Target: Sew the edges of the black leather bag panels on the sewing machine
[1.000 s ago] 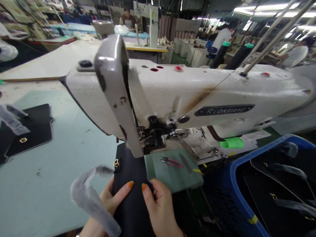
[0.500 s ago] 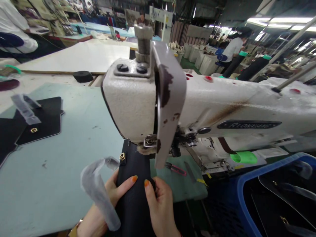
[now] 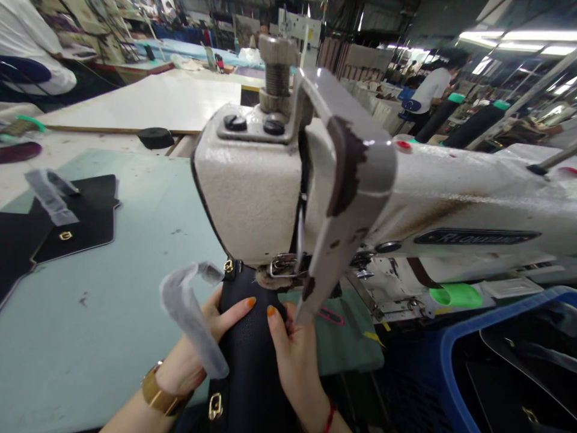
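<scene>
A black leather bag panel (image 3: 252, 355) runs lengthwise under the head of the white sewing machine (image 3: 247, 192). Its far end lies at the presser foot (image 3: 282, 267), beside a small gold buckle (image 3: 229, 266); a second gold buckle (image 3: 216, 406) shows near the bottom. My left hand (image 3: 216, 325) grips the panel's left side, thumb on top and fingers hidden beneath. A bag handle in cloudy plastic wrap (image 3: 189, 319) arches over that hand and wrist. On the right edge, my right hand (image 3: 295, 349) pinches the panel, its thumb on top.
More black bag pieces (image 3: 85, 210) lie left on the pale green tabletop (image 3: 148, 270). A blue basket (image 3: 451, 355) with black pieces stands at right. Pink-handled snips (image 3: 331, 316) lie beyond my right hand. A grey bracket (image 3: 356, 180) juts from the machine head.
Both hands have moved the panel forward, bringing its upper buckle up to the machine head. The lower buckle has come into view. The camera view has shifted slightly.
</scene>
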{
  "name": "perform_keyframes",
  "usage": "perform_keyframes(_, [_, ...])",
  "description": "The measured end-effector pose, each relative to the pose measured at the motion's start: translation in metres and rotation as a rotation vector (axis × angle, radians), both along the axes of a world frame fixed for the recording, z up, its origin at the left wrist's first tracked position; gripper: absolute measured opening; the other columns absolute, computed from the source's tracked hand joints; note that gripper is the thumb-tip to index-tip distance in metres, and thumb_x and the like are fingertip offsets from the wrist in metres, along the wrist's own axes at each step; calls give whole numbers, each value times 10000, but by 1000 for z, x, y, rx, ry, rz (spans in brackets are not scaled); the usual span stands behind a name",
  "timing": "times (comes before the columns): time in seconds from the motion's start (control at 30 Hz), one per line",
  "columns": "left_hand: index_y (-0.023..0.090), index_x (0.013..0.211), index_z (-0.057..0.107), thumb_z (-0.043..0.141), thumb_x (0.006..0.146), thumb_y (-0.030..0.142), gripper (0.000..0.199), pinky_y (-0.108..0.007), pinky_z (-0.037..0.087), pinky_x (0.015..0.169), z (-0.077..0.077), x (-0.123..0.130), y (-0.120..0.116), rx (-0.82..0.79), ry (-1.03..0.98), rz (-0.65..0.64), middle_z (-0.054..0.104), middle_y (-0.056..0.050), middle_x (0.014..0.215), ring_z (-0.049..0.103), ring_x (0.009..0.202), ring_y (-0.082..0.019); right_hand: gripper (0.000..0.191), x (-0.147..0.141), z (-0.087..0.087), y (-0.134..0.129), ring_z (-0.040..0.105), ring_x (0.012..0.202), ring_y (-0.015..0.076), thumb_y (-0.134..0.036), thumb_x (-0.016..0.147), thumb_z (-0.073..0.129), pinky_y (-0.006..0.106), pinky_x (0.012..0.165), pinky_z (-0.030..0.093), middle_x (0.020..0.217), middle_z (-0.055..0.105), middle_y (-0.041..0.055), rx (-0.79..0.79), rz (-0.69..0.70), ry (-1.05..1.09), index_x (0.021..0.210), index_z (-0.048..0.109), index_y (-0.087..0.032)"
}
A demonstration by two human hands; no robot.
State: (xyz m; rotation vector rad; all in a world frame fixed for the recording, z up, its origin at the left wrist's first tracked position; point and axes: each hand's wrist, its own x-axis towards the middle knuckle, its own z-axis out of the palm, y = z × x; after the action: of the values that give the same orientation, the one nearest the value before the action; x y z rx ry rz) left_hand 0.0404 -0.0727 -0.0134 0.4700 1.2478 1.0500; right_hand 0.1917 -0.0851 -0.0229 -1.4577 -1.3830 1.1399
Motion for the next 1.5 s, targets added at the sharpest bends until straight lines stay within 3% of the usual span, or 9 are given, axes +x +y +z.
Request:
perform_keyframes(0.2, [231,1201,630,860,645,364,616,-311,630,810,11,-1,12,-10,91,-6,734,-83,1178,730,1001,-283,300,-4,-1,11,487,600,128,-344,932,502,226,552,349,649,572,8,39,-33,6,723,602,-154])
perform_keyframes(0.4, [207,1247,613,844,678,392,640,-293,631,753,7,-7,27,36,96,-65,740,-103,1162,732,991,-292,285,-9,-5,21,587,733,174,-332,952,497,239,632,432,734,640,41,111,-44,7,848,691,-151])
perform_keyframes(0.5, [171,1298,591,860,646,420,748,-324,624,798,8,-9,34,49,95,-84,747,-128,1136,725,1006,-311,294,-10,-1,24,591,731,189,-353,951,507,246,616,438,674,615,38,124,-47,-5,841,700,-161])
perform_keyframes(0.63, [168,1272,624,877,609,418,752,-333,590,905,12,-11,43,79,141,-73,723,-126,1195,694,1086,-309,327,-11,1,27,576,680,190,-386,952,507,249,580,431,592,566,27,111,-50,0,781,691,-177])
perform_keyframes(0.83, [156,1114,705,882,604,390,588,-381,502,1053,8,-17,52,143,167,-98,730,-122,1180,608,1227,-324,350,-12,-3,30,572,670,182,-411,941,522,238,565,420,570,546,17,96,-54,24,715,657,-180])
perform_keyframes(1.0, [145,1030,732,898,554,406,567,-430,520,1020,13,-21,55,66,224,-137,759,-149,1079,639,1175,-356,361,-4,-1,34,540,634,151,-419,940,516,211,517,360,589,532,8,56,-56,-13,702,608,-165])
perform_keyframes(1.23, [125,1099,696,876,580,427,626,-396,568,939,22,-19,53,118,206,-174,728,-156,1172,669,1114,-362,424,1,0,34,440,498,91,-404,945,497,188,459,314,524,464,-26,-4,2,30,589,439,-180])
perform_keyframes(1.4, [109,917,730,863,598,294,392,-375,473,1063,29,-20,62,265,234,-190,747,-102,1146,603,1219,-344,459,-2,-7,35,533,447,110,-489,923,522,179,417,361,495,513,-11,-100,30,200,587,471,-180])
perform_keyframes(1.5, [122,831,738,858,533,165,324,-372,450,1073,36,-27,75,262,248,-197,766,-68,1096,597,1231,-333,520,-7,-11,35,567,424,108,-575,919,507,167,407,353,514,565,11,-160,63,283,600,518,-165])
